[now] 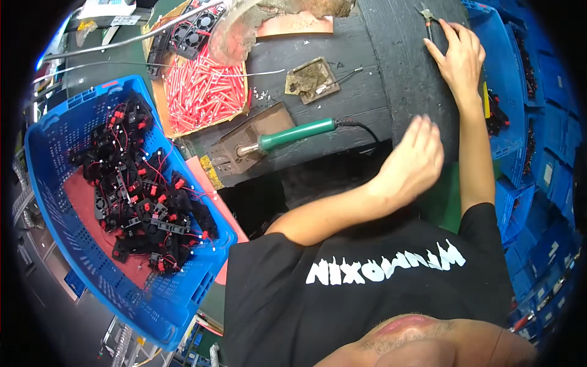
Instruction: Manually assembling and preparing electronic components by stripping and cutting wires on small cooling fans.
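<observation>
My right hand (460, 60) reaches to the far right of the dark bench. Its thumb and fingers are around the handles of a small pair of wire cutters (428, 22) with orange grips; the jaws point away from me. Over the bench's near edge, my left hand (414, 160) is raised with fingers stretched out and a little blurred. Nothing shows in it, though its palm is hidden. To its left, a soldering iron (296, 134) with a green handle rests with its tip end on a brown metal stand (254, 136).
A blue crate (58, 202) at left holds black parts with red wires. Beyond lies a cardboard box (160, 101) of red-and-white tubes (205, 92) with black fans (192, 33) alongside. A dirty small tray (315, 79) sits mid-bench. Blue bins (504, 67) line the right.
</observation>
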`<state>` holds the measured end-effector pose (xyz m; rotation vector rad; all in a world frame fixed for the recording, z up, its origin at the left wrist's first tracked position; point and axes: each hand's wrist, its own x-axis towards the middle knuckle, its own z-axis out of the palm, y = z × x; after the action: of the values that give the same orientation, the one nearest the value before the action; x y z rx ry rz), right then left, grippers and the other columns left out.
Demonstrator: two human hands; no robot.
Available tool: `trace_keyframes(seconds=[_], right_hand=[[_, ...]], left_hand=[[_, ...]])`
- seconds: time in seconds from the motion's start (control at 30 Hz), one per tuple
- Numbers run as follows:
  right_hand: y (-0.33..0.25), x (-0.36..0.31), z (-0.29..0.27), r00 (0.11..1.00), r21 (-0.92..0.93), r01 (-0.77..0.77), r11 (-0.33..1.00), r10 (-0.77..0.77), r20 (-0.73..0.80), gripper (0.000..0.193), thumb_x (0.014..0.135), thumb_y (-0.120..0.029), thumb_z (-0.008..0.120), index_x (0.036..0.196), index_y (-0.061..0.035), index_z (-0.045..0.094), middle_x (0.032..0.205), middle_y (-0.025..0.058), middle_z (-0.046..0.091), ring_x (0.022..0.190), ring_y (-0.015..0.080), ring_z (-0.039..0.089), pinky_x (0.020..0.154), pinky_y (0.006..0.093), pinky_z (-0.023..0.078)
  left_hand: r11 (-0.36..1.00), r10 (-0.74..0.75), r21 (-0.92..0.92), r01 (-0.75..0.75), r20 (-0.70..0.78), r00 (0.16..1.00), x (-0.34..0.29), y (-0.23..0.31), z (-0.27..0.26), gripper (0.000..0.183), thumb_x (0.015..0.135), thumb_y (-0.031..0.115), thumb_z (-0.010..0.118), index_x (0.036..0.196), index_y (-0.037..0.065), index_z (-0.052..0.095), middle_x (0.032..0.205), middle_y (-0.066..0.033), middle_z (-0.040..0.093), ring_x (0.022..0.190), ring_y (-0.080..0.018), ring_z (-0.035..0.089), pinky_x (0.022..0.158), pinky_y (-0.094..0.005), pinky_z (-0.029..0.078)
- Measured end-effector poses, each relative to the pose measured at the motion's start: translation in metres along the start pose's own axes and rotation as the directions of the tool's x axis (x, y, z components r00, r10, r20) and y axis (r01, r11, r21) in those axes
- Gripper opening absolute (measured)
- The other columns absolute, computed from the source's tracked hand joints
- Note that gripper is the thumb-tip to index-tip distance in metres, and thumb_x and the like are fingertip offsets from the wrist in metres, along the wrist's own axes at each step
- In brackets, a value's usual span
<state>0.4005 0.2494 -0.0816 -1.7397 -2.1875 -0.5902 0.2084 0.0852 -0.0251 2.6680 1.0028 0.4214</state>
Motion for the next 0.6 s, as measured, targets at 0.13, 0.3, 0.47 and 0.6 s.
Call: trace_keyframes(seconds=[0.13,0.3,0.47,0.6], right_hand=[[-0.054,0.006,-0.036,0.977,0.522,0.202,0.829,-0.21,-0.046,0.032,0.087,-0.014,0.077,0.118,-0.0084,0.071,0.12,0.0112,0.067,0.117,0.0304,0.063,0.101,0.0394,0.049],[-0.115,-0.001,-0.042,0.922,0.743,0.281,0.608,-0.387,-0.032,0.022,0.081,-0.008,0.078,0.101,-0.0077,0.07,0.102,0.0085,0.066,0.105,0.0305,0.062,0.093,0.039,0.052],[-0.147,-0.001,-0.029,0.883,0.628,0.376,0.682,-0.469,-0.019,0.021,0.079,-0.008,0.078,0.097,-0.0084,0.067,0.097,0.0073,0.063,0.101,0.0292,0.06,0.09,0.0412,0.051],[-0.142,0.007,-0.034,0.88,0.583,0.384,0.716,-0.476,0.005,0.019,0.08,-0.01,0.077,0.094,-0.0086,0.066,0.097,0.007,0.064,0.1,0.0292,0.06,0.087,0.0414,0.051]], left_hand=[[0.939,0.065,-0.312,-0.146,-0.258,0.964,-0.051,0.008,-0.002,0.016,0.073,0.014,0.064,0.084,0.004,0.058,0.084,-0.0097,0.052,0.084,-0.0251,0.059,0.074,-0.0339,0.051],[0.884,-0.103,-0.462,-0.065,-0.329,0.939,-0.116,0.008,-0.003,0.019,0.078,0.015,0.08,0.082,0.009,0.062,0.071,-0.0035,0.052,0.066,-0.0213,0.058,0.06,-0.0344,0.049],[0.884,-0.253,-0.452,0.12,-0.247,0.935,-0.173,-0.01,-0.016,0.02,0.078,0.014,0.084,0.079,0.009,0.064,0.069,-0.0059,0.06,0.065,-0.0257,0.063,0.058,-0.0371,0.051],[0.86,-0.387,-0.455,0.232,-0.284,0.878,-0.203,-0.013,-0.026,0.017,0.08,0.012,0.083,0.08,0.007,0.067,0.069,-0.0067,0.061,0.063,-0.0251,0.061,0.057,-0.0366,0.049]])
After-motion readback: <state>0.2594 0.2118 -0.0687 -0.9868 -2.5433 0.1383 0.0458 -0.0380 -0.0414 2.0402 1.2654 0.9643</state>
